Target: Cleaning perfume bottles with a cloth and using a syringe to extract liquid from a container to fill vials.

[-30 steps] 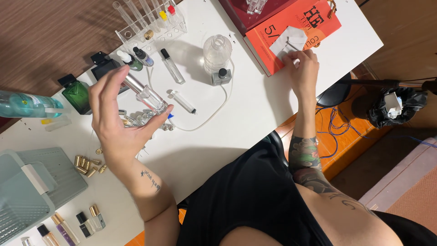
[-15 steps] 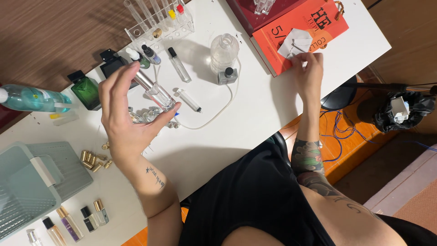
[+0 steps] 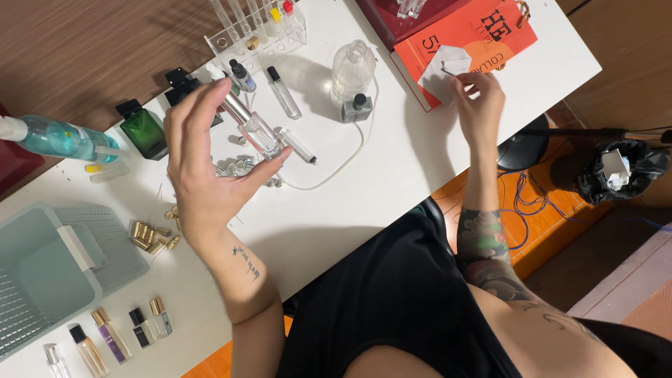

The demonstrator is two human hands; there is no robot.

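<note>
Our left hand (image 3: 203,164) pinches a clear vial (image 3: 257,131) between thumb and fingertips, the other fingers curled loosely around it; the vial tilts, its silver cap toward the table's far edge. Our right hand (image 3: 479,105) pinches a small metal piece against a white paper (image 3: 439,68), fingers pressed together at the tips; what the piece is, we cannot tell.

Just under the vial lie a syringe (image 3: 299,146) and a heap of small clear parts (image 3: 241,166), with a thin tube (image 3: 343,164) curving past them to a round flask (image 3: 350,66). Beyond our left fingers stand a green bottle (image 3: 143,131), a black bottle (image 3: 180,85) and a tube rack (image 3: 255,31) near the far edge. The paper rests on an orange book (image 3: 483,35) at the table's far right corner. Gold caps (image 3: 148,236) lie near our left wrist, beside a grey basket (image 3: 49,273) at the left edge. Small perfume bottles (image 3: 112,339) stand along the near left corner.
</note>
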